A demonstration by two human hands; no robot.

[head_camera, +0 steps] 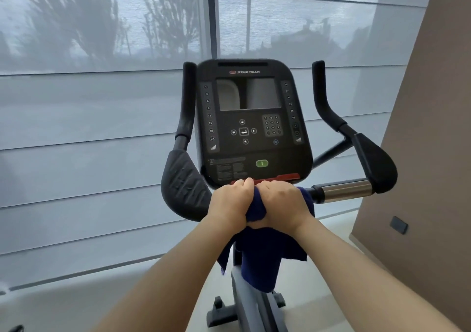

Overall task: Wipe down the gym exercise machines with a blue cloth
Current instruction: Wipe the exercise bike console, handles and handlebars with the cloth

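An exercise bike stands in front of me, its black console [252, 127] with a dark screen and keypad facing me. Just under the console's red strip, my left hand [230, 203] and my right hand [281, 204] are side by side, both shut on a dark blue cloth [260, 263]. The cloth is bunched between the hands and hangs down over the bike's grey post. Whatever the hands press on is hidden under the cloth. Black padded handlebar rests sit at the left [184, 183] and right [374, 163], with a chrome grip section [344, 190] beside my right hand.
Upright black handle horns [187, 99] rise on both sides of the console. Behind the bike is a wide window with a translucent grey blind [89, 127]. A brown wall [428, 153] with a dark socket stands at the right. The bike's base [224, 316] rests on pale floor.
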